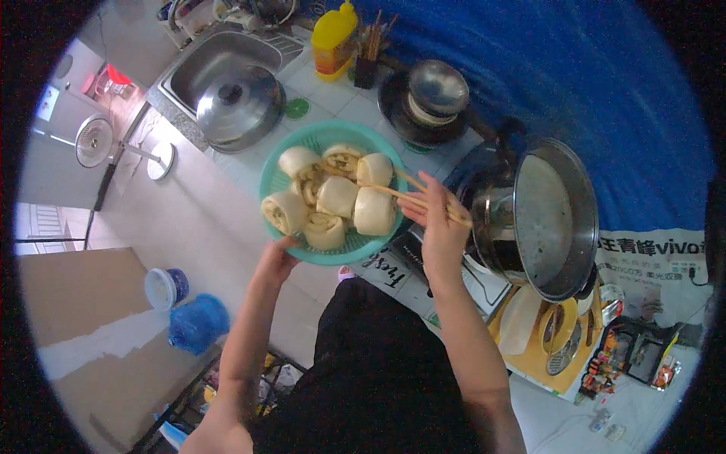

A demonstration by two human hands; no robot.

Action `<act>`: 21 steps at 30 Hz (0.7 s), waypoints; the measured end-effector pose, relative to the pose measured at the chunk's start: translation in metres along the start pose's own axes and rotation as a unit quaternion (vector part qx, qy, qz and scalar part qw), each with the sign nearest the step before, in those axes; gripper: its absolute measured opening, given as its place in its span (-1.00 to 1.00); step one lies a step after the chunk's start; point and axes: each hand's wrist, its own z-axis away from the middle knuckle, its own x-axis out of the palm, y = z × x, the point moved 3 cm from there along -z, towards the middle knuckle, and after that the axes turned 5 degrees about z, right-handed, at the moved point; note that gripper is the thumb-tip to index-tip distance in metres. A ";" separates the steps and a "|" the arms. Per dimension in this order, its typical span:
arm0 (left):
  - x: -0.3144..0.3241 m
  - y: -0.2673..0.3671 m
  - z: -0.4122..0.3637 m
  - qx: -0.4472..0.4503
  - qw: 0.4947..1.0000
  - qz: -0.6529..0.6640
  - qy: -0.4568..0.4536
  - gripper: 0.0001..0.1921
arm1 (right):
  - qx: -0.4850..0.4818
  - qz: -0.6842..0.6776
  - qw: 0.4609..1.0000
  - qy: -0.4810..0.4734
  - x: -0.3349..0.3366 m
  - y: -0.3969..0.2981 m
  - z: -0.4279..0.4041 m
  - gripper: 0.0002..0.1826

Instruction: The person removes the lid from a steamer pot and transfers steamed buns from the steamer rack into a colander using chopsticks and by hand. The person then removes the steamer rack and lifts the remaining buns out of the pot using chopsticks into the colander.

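My left hand (279,260) grips the near left rim of a teal plastic basket (330,258). Several pale rolled steamed buns (337,196) fill it, some showing flecked spiral ends. In my right hand (439,218) is a pair of wooden chopsticks (388,190), their tips over the buns at the basket's right side. Whether the tips touch a bun is hard to tell. To the right of that hand, a deep steel pot (493,227) stands on the stove, with cloudy liquid (541,221) inside.
A steel lid (241,110) lies beside the sink (224,51). Behind the basket are a yellow bottle (334,42), a chopstick holder (366,71) and stacked bowls (438,91). A board (522,363) with utensils sits right of me. On the floor are a fan (96,142) and a blue water jug (198,323).
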 end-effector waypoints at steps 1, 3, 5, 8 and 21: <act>-0.005 0.002 -0.007 -0.002 1.000 0.000 0.000 -0.63 | -0.049 0.019 0.999 -0.003 -0.003 -0.009 0.006 -0.61; -0.021 0.005 -0.027 -0.009 1.000 0.025 -0.005 -0.64 | -0.079 0.040 0.996 -0.025 -0.015 -0.040 0.031 -0.57; -0.020 0.018 -0.028 -0.016 1.000 -0.022 -0.001 -0.67 | -0.107 0.064 0.991 -0.054 -0.036 -0.069 0.059 -0.48; -0.024 0.029 -0.032 -0.009 0.999 0.046 -0.001 -0.66 | -0.139 0.068 0.988 -0.014 -0.096 -0.098 0.085 -0.36; 0.061 -0.012 0.080 -0.045 0.945 -0.324 -0.024 -0.75 | -0.159 0.207 0.911 0.318 -0.316 -0.109 0.116 -0.62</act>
